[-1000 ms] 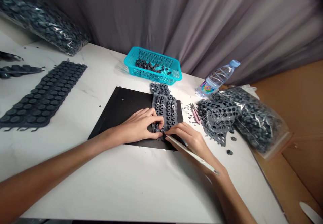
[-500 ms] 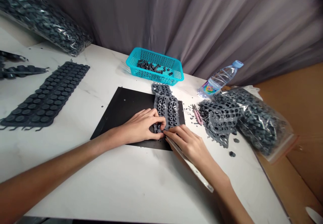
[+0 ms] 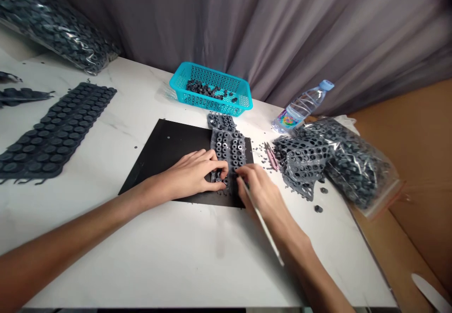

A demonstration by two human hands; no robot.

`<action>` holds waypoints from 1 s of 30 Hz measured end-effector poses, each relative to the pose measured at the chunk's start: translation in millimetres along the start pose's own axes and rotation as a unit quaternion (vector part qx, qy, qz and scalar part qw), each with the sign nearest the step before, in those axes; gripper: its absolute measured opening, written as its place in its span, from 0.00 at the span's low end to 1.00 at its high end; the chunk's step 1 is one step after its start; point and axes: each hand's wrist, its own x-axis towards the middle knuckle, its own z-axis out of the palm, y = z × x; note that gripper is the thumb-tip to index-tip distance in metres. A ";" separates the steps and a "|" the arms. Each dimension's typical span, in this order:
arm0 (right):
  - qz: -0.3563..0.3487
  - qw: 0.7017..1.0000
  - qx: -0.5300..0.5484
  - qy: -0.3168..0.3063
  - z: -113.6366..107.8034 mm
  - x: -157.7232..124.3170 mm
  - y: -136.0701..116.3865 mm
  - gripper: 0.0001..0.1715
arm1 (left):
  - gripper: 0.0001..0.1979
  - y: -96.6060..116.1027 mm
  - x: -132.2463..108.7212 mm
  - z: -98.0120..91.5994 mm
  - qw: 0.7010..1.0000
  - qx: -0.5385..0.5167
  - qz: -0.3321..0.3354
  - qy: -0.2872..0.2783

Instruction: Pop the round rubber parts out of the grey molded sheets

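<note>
A grey rubber sheet studded with small rings (image 3: 229,150) lies on a black mat (image 3: 169,150) on the white table. My left hand (image 3: 196,174) rests on the mat with its fingers curled, pressing down the sheet's near left edge. My right hand (image 3: 259,190) is closed around a thin white stick (image 3: 259,219), whose tip touches the sheet's near right corner. The stick's other end points back along my forearm.
A turquoise basket (image 3: 212,89) with loose grey rings stands behind the mat. Right of it lie a water bottle (image 3: 300,108), pink snips (image 3: 271,155), emptied rubber webs (image 3: 300,164) and a filled plastic bag (image 3: 356,167). A long rubber sheet (image 3: 52,132) and another bag (image 3: 52,28) lie left.
My right hand has shifted a little up the sheet's right edge, and the stick has swung more upright. The left hand keeps pressing the sheet.
</note>
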 end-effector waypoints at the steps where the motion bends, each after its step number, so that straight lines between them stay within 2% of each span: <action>1: 0.041 0.999 0.014 0.017 -2.7 -0.7 7.9 0.12 | 0.12 0.2 -0.3 -0.2 1.000 -0.003 0.000 -0.002; 3: 0.137 0.989 0.018 0.052 -9.5 -3.3 27.9 0.14 | 0.13 0.3 -1.1 -1.0 1.000 -0.012 0.003 -0.004; 4: 0.168 0.985 0.013 0.046 -13.2 -5.0 38.3 0.13 | 0.13 0.1 -1.6 -1.7 1.000 -0.017 0.005 -0.005; 6: 0.202 0.979 0.006 0.024 -19.8 -8.3 55.2 0.13 | 0.13 -1.2 -2.6 -4.7 0.999 -0.031 0.011 -0.012; 8: 0.209 0.977 0.026 0.022 -24.0 -9.7 61.6 0.14 | 0.13 -4.0 -3.7 -9.6 0.998 -0.055 0.022 -0.034; 12: 0.167 0.976 0.137 -0.010 -26.4 -5.0 39.1 0.16 | 0.13 -13.3 -4.7 -20.6 0.989 -0.113 0.050 -0.082; 15: 0.101 0.970 0.214 -0.048 -25.1 1.3 10.9 0.09 | 0.10 -20.1 -3.0 -23.3 0.984 -0.147 0.073 -0.075; 18: 0.030 0.966 0.248 -0.063 -21.8 6.4 -6.2 0.05 | 0.09 -23.4 -0.7 -21.4 0.980 -0.172 0.081 -0.061; 21: -0.003 0.970 0.236 -0.065 -18.7 8.5 -9.2 0.04 | 0.08 -23.7 0.2 -18.9 0.981 -0.175 0.073 -0.044; 30: -0.014 0.973 0.213 -0.089 -20.2 8.5 -9.7 0.06 | 0.08 -26.2 1.7 -13.2 0.987 -0.124 0.099 -0.012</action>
